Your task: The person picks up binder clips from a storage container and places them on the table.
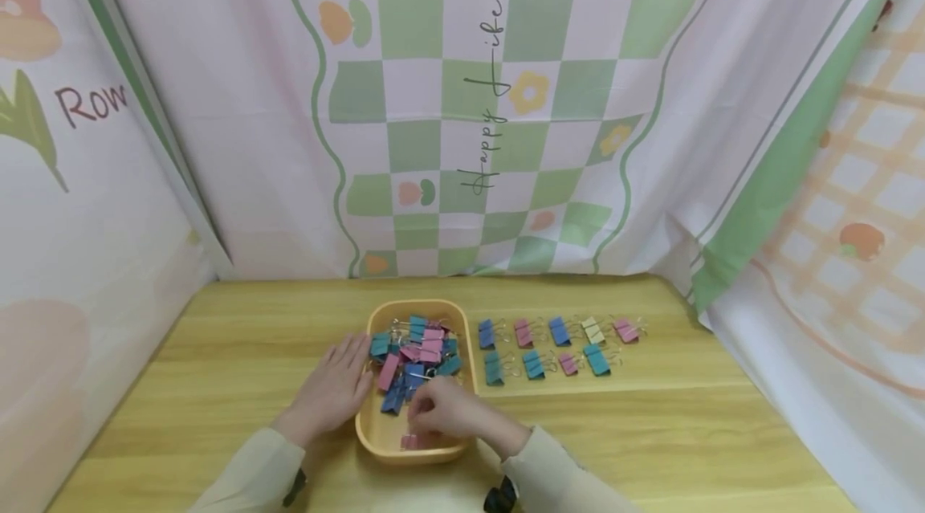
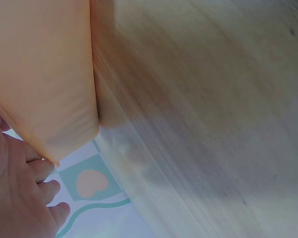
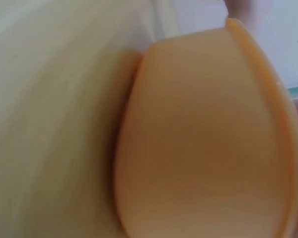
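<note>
A yellow-orange plastic tray [image 1: 368, 439] holds a heap of pink, blue and teal binder clips [image 1: 431, 345], mostly in its far part. My left hand [image 1: 328, 386] lies along the tray's left side with fingers extended at the rim. In the left wrist view, fingers [image 2: 49, 191] show below the tray's outer wall [image 2: 44, 74]. Inside the near part of the tray, my right hand [image 1: 450, 410] has its fingers curled and pinches a small pink binder clip [image 1: 409, 441] at the fingertips. The right wrist view shows mainly the tray's outer wall [image 3: 203, 129], which hides that grip.
Right of the tray, two rows of binder clips stand on the wooden table [image 1: 614, 433], among them a blue clip [image 1: 486, 334], a yellow clip [image 1: 593, 329] and a teal clip [image 1: 596, 360]. A checked curtain [image 1: 477, 128] hangs behind the table's far edge, with more cloth at both sides.
</note>
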Demonstrator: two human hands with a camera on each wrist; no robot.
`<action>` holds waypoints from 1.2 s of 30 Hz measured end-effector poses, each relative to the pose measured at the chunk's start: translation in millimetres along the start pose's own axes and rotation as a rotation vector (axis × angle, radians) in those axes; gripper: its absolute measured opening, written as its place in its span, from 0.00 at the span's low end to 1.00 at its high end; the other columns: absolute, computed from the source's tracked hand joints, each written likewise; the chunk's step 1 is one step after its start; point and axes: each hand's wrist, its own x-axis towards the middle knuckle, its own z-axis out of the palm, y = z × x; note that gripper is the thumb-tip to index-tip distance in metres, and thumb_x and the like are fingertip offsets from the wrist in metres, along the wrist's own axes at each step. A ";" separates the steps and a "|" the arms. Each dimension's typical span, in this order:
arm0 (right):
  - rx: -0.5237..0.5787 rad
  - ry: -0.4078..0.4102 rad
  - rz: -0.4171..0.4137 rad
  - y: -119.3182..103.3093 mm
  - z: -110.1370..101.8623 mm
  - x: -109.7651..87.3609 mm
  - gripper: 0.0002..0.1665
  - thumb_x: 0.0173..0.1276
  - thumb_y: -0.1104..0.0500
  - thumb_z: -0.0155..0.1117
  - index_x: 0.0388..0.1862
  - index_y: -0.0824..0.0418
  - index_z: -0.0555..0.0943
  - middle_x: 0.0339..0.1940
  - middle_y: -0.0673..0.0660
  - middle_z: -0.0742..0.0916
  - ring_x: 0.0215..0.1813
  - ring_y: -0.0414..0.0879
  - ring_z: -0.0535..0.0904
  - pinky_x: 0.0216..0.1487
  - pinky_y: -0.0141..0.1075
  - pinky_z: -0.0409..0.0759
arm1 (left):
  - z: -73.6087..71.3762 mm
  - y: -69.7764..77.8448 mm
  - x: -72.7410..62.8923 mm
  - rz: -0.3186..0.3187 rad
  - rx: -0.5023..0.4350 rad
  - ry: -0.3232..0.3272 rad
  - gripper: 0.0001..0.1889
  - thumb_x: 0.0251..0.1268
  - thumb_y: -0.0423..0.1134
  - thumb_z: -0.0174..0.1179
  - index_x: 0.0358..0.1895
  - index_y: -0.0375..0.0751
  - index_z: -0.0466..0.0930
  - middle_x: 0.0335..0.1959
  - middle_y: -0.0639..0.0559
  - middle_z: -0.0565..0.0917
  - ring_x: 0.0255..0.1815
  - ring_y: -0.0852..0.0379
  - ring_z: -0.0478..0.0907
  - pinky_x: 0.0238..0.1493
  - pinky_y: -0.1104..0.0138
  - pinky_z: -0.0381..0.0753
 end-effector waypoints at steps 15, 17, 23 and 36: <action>0.213 0.253 -0.074 10.4 -70.6 -23.4 0.08 0.63 0.65 0.60 0.37 0.70 0.80 0.27 0.57 0.82 0.28 0.49 0.80 0.31 0.43 0.82 | -0.9 1.7 1.1 -0.009 -0.005 -0.007 0.30 0.72 0.45 0.40 0.69 0.29 0.50 0.70 0.36 0.53 0.70 0.40 0.47 0.68 0.49 0.45; 0.224 0.303 -0.048 14.7 -82.4 -27.7 0.10 0.63 0.64 0.60 0.38 0.71 0.79 0.28 0.56 0.83 0.29 0.49 0.80 0.33 0.43 0.82 | 0.0 1.4 1.4 -0.008 0.000 -0.006 0.30 0.73 0.46 0.40 0.70 0.29 0.50 0.70 0.36 0.53 0.70 0.40 0.46 0.68 0.50 0.45; 0.305 0.468 0.012 32.9 -120.5 -45.1 0.13 0.64 0.65 0.58 0.43 0.75 0.77 0.32 0.61 0.83 0.33 0.53 0.81 0.37 0.42 0.82 | 0.3 1.5 1.2 -0.002 0.003 -0.004 0.30 0.73 0.46 0.39 0.69 0.29 0.50 0.70 0.36 0.53 0.70 0.39 0.47 0.68 0.49 0.45; 0.408 0.762 0.131 97.8 -186.3 -97.9 0.21 0.67 0.66 0.54 0.51 0.83 0.68 0.29 0.53 0.83 0.29 0.38 0.81 0.33 0.30 0.81 | -2.4 3.0 -0.8 -0.003 -0.017 -0.003 0.30 0.72 0.45 0.40 0.69 0.28 0.50 0.70 0.36 0.53 0.70 0.39 0.47 0.68 0.49 0.45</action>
